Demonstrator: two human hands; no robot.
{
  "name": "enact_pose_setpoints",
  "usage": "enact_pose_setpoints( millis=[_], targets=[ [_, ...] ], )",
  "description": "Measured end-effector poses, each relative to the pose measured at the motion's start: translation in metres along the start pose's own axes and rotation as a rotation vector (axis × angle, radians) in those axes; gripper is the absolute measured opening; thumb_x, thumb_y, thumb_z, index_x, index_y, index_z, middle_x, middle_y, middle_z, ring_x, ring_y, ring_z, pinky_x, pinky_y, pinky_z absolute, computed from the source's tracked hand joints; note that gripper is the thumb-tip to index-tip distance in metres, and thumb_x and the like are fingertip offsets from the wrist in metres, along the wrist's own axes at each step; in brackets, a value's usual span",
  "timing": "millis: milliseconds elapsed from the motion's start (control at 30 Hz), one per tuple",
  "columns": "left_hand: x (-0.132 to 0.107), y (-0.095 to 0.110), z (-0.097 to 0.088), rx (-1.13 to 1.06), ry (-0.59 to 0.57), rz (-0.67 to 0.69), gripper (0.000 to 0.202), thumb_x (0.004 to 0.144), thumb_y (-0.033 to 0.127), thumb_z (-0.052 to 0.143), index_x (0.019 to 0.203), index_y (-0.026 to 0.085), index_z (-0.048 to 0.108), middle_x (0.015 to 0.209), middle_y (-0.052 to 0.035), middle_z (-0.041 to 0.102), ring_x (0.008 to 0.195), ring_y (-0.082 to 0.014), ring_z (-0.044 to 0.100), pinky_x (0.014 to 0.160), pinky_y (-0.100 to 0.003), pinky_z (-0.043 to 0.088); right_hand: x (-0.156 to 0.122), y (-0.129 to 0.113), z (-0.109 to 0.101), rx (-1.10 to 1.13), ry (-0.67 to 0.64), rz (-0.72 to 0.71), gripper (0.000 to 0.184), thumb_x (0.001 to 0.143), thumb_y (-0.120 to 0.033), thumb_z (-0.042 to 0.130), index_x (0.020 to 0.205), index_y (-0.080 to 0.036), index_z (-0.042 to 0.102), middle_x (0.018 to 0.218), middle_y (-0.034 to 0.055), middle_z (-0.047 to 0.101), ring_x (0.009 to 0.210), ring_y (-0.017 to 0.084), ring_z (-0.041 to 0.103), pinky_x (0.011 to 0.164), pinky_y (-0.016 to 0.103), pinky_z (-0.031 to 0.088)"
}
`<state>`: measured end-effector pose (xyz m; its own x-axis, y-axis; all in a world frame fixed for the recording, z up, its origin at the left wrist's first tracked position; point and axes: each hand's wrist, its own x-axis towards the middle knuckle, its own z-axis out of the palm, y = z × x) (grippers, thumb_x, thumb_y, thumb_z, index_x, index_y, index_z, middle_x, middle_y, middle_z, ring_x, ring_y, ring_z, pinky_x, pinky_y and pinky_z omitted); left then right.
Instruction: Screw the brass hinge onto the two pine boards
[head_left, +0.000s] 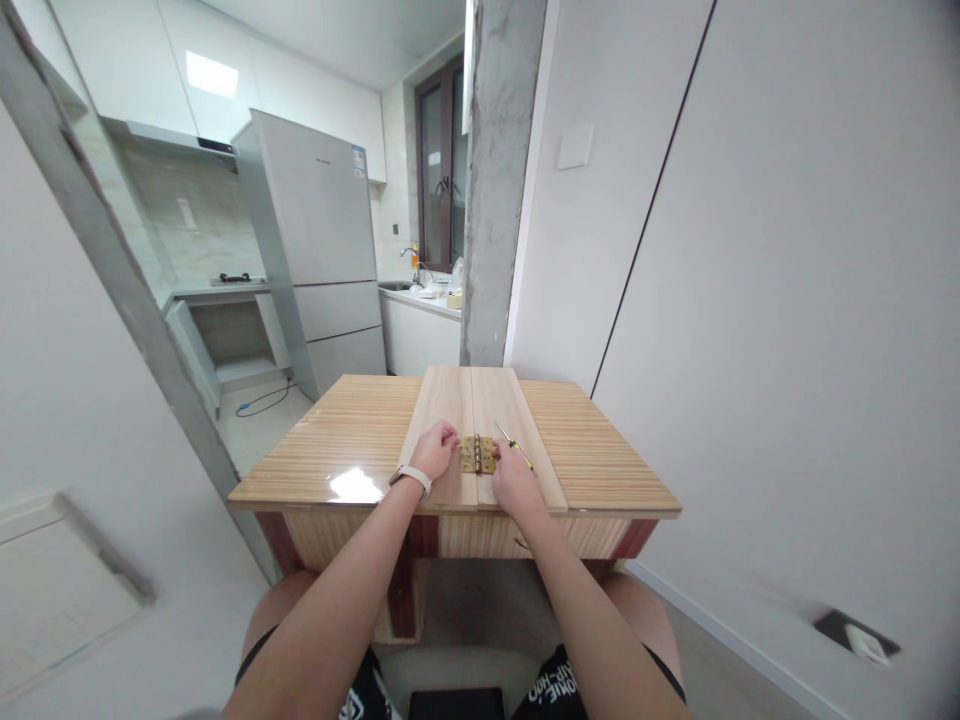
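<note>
Two bare forearms (337, 600) lie nearest, running from half past seven and half past four (the clock centred on the hinge, twelve pointing away from the person) above dark shorts (555, 685) with white lettering. Brass-coloured and laid open flat, the hinge (486, 455) sits across the seam between two pale boards (442, 395), its knuckle roughly along the twelve-to-six line. Both boards lie side by side on a striped wooden table (322, 440).

At nine o'clock, the left hand (433, 452) has its fingers drawn in narrow, tips just beside the hinge's left leaf; whether they pinch anything, I cannot tell. A watch (411, 480) with a pale band circles that wrist. At four o'clock the right hand (515, 482) is curled, fingertips at the hinge's right leaf (how firm their hold is, I cannot tell). Between two and three, a screwdriver (513, 443) shows just beyond this hand, tip aimed between ten and eleven; whether it is held or merely lies there is unclear.

Farther off, a grey refrigerator (322, 220) stands toward eleven.
</note>
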<state>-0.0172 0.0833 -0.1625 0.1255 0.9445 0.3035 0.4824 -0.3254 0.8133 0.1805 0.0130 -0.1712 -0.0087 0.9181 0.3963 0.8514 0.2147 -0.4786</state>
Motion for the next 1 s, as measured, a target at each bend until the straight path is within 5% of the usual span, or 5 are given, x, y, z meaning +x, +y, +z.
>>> enact_pose_setpoints(
  millis=[333,1000],
  targets=[
    [0.006,0.005,-0.001,0.097,0.051,0.005,0.008,0.090,0.013,0.066,0.088,0.018,0.072,0.092,-0.0063,0.077,0.086,-0.0176,0.071,0.083,-0.029,0.055,0.001,0.001,0.001,0.014,-0.004,-0.004,0.050,0.091,-0.005,0.039,0.135,-0.022,0.056,0.117,0.0117,0.067,0.111,0.022,0.061,0.097,0.032,0.046],
    [0.032,0.001,0.031,0.127,0.011,0.046,0.018,0.089,0.010,0.068,0.098,0.018,0.080,0.101,-0.0083,0.080,0.092,-0.0172,0.074,0.088,-0.028,0.057,0.000,-0.002,0.000,0.003,0.032,-0.019,0.047,0.088,-0.003,0.042,0.128,-0.021,0.059,0.112,0.0107,0.068,0.106,0.023,0.062,0.093,0.033,0.046]
  ],
)
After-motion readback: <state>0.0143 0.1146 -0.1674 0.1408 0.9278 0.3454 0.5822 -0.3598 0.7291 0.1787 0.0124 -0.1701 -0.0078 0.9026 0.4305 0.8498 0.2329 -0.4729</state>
